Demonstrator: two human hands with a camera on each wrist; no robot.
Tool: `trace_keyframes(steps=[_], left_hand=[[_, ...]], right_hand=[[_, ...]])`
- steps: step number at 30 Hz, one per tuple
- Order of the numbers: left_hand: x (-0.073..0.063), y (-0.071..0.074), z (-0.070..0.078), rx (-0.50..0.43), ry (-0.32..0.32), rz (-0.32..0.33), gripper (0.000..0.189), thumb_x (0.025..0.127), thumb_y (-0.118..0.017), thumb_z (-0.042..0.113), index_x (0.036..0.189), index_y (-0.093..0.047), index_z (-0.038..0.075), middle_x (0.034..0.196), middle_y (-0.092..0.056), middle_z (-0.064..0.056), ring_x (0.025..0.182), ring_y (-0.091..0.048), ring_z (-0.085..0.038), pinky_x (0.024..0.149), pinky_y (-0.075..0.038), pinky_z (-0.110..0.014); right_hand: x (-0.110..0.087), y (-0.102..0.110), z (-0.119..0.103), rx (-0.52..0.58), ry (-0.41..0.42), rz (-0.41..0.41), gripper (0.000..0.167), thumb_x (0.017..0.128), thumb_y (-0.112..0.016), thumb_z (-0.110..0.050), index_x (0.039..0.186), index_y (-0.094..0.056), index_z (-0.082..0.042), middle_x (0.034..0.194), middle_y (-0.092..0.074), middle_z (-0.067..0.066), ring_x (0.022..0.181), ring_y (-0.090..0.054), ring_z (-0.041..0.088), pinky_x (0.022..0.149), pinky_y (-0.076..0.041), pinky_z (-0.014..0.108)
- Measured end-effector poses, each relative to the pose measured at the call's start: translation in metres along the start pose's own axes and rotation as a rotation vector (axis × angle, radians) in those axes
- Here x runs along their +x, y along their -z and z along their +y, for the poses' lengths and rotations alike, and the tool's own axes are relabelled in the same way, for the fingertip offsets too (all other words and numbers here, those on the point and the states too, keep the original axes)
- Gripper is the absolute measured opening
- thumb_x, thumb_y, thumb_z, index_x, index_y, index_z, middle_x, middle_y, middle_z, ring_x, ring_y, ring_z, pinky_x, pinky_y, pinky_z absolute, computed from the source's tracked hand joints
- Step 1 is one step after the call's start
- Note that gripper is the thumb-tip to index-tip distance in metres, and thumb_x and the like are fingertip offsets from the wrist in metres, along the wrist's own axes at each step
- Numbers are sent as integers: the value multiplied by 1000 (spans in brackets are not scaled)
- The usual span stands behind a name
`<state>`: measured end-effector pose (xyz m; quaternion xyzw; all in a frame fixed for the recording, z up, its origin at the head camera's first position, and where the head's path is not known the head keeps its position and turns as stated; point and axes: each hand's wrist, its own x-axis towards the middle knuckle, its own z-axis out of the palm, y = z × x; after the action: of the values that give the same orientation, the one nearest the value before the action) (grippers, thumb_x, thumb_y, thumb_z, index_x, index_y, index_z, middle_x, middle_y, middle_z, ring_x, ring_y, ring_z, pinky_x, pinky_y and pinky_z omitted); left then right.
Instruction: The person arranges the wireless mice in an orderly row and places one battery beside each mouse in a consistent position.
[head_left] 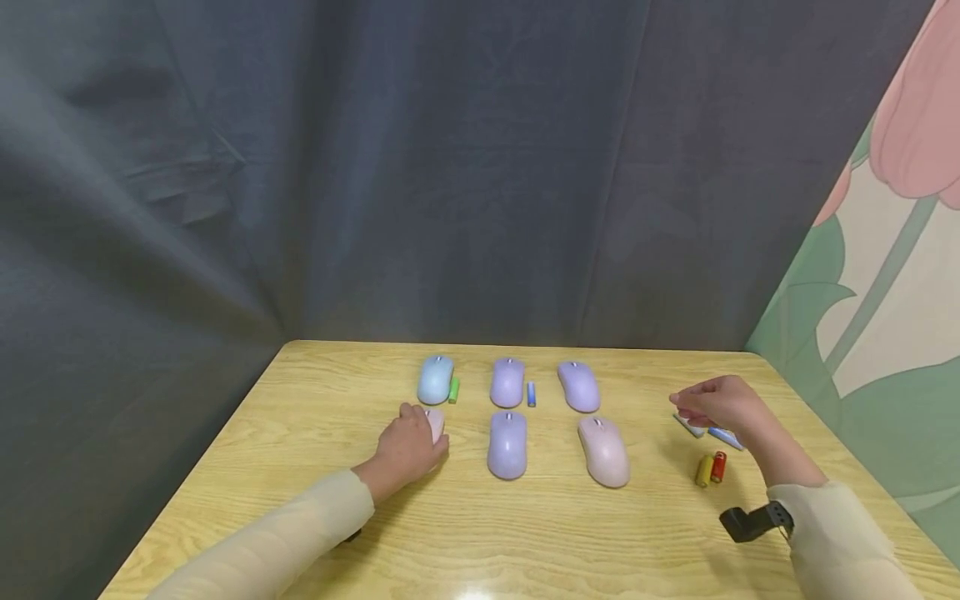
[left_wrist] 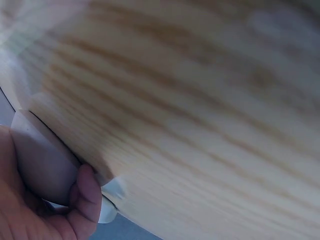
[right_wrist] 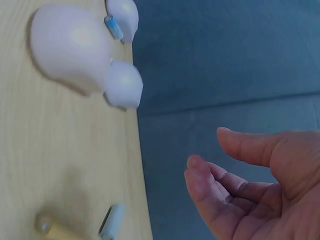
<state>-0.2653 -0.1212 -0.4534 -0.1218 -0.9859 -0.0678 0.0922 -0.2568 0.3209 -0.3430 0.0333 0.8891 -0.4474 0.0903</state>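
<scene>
My left hand (head_left: 407,443) grips a pale pink computer mouse (head_left: 436,422) on the table, at the left of the front row. In the left wrist view the thumb and fingers lie along both sides of that mouse (left_wrist: 44,162). My right hand (head_left: 726,405) is held above the table on the right, its fingers loosely bent. The right wrist view shows a gap between its thumb and fingertips, with nothing in it. Beneath it lie a pale grey battery (head_left: 688,426) and a blue battery (head_left: 725,438), with a yellow battery (head_left: 704,471) and a red battery (head_left: 718,467) nearer me.
Behind stand a light blue mouse (head_left: 435,380) and two purple mice (head_left: 507,383), with a green battery (head_left: 453,390) and a blue battery (head_left: 531,394) beside them. A lavender mouse (head_left: 507,445) and another pink mouse (head_left: 604,452) share the front row. A dark curtain (head_left: 480,183) hangs behind the table.
</scene>
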Motion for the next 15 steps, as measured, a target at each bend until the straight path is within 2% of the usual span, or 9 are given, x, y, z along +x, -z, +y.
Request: trace_keyframes(steps=[6,15], left_hand=[[0,-2,-1,15,-11,13,56,91,-57,41,94,-51,-15,77,-38,-13,49,-49,-18,43,-47,-30],[1,-1,0,-20,-16,10,56,91,-58,40,94,-50,-15,77,-38,-12,50,-50,-18,43,-47,-30]], right_hand=[[-9,7,24,15,-11,10,38,94,-62,-14,108,-58,21,80,-67,3,71,-65,11,69,-56,29],[-18,17,57,6,-67,64,35,93,-64,-12,100,-61,22,77,-65,3,71,-64,14,69,-56,31]])
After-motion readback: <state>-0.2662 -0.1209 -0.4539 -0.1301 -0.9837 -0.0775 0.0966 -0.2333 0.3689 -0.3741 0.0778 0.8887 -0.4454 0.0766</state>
